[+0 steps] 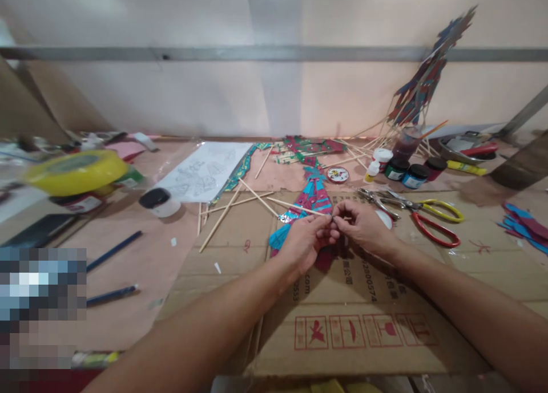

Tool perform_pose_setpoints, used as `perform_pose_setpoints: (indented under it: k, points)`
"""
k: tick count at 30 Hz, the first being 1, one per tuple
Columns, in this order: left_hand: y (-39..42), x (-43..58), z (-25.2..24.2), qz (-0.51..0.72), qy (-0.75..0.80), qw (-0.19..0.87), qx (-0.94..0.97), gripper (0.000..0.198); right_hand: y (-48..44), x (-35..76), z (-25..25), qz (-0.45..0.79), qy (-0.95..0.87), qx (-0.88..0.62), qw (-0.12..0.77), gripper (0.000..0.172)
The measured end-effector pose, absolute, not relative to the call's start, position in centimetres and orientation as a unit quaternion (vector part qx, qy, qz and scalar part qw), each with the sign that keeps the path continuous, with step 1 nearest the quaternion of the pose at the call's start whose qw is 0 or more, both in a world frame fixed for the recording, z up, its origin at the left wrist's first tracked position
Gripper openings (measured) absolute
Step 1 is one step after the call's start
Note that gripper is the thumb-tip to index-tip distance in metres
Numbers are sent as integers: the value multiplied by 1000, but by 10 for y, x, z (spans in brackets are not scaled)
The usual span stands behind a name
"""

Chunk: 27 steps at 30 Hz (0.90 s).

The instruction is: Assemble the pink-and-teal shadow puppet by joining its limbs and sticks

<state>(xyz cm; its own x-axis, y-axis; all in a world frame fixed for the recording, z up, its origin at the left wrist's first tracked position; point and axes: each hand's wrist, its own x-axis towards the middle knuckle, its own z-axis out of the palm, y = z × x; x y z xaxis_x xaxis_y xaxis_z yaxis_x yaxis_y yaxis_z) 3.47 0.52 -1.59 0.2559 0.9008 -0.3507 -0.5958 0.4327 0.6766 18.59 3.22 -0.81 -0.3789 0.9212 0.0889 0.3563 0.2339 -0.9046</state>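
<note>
My left hand [307, 240] is closed, its thumb and fingertips pinching the end of a thin wooden stick [295, 206] that points away to the left. Fingertips of my right hand [363, 226] are pressed together right at that same end. A small dark bit shows between the two hands, too small to name. Beneath them lies a painted blue and magenta cut-out figure [315, 192], partly hidden by my left hand. Several loose wooden sticks [220, 219] lie to the left. Right of my hands are pliers [379, 202] and scissors [432, 229] with red and yellow handles.
A printed cardboard sheet [205, 290] covers the work surface. Behind stand paint jars [414, 177] and a small glue bottle [371, 171]. Painted figures on sticks [422, 85] rise at back right. A line drawing [201, 173], a lidded tub [159, 202] and yellow tape [77, 173] are left.
</note>
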Motion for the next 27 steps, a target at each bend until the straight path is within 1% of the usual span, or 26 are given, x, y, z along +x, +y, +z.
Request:
perform_pose_setpoints:
  k: [3, 6, 9, 14, 22, 27]
  points:
    - [6, 34, -16, 492, 378, 755, 213, 7, 34, 185, -12, 394, -728, -453, 332, 1]
    - [7, 33, -17, 491, 392, 748, 214, 6, 38, 184, -17, 388, -732, -449, 336, 6]
    - [10, 32, -18, 488, 391, 749, 221, 7, 40, 183, -18, 371, -739, -447, 340, 6]
    - [15, 31, -20, 486, 379, 759, 211, 9, 44, 182, -15, 354, -751, -449, 330, 9]
    - [21, 31, -22, 496, 383, 753, 201, 11, 50, 180, -10, 325, -759, -466, 317, 8]
    - [23, 29, -19, 493, 391, 749, 207, 16, 53, 176, -11, 316, -758, -472, 321, 6]
